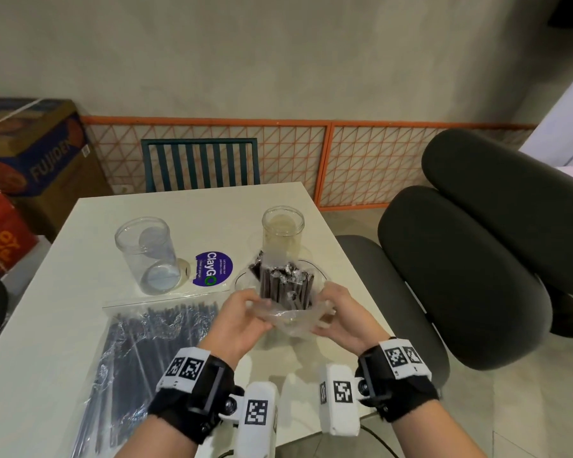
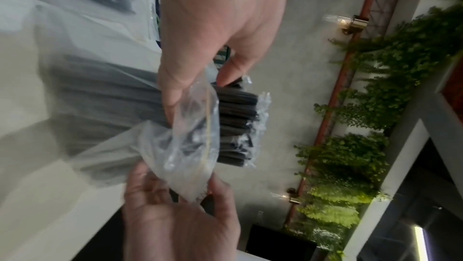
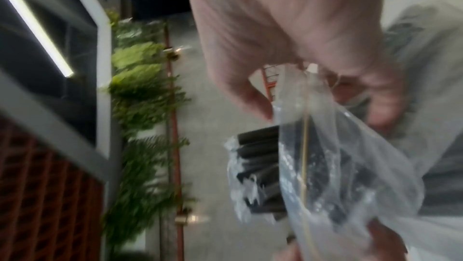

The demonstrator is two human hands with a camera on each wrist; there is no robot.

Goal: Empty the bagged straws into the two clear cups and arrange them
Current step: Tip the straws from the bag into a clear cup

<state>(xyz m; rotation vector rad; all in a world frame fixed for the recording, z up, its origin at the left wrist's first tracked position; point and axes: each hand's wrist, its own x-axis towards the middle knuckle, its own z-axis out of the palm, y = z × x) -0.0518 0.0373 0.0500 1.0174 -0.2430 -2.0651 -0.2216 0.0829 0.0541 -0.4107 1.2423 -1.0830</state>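
Note:
Both hands hold a small clear bag (image 1: 291,320) of short dark straws (image 1: 285,287) upright above the white table (image 1: 63,325). My left hand (image 1: 245,309) pinches the bag's left edge and my right hand (image 1: 338,309) pinches its right edge. The wrapped straw ends stick up out of the bag's mouth. The left wrist view shows the bag (image 2: 190,138) and straws (image 2: 235,124) between the two hands. In the blurred right wrist view the bag (image 3: 338,166) hangs below my right hand (image 3: 288,47). One empty clear cup (image 1: 146,256) stands to the left, another (image 1: 282,233) just behind the bag.
A large flat bag of long dark straws (image 1: 146,358) lies on the table at the left. A purple ClayGO sticker (image 1: 213,269) sits between the cups. A teal chair (image 1: 201,165) stands behind the table, grey cushioned seats (image 1: 460,276) to the right, cardboard boxes (image 1: 37,160) at the far left.

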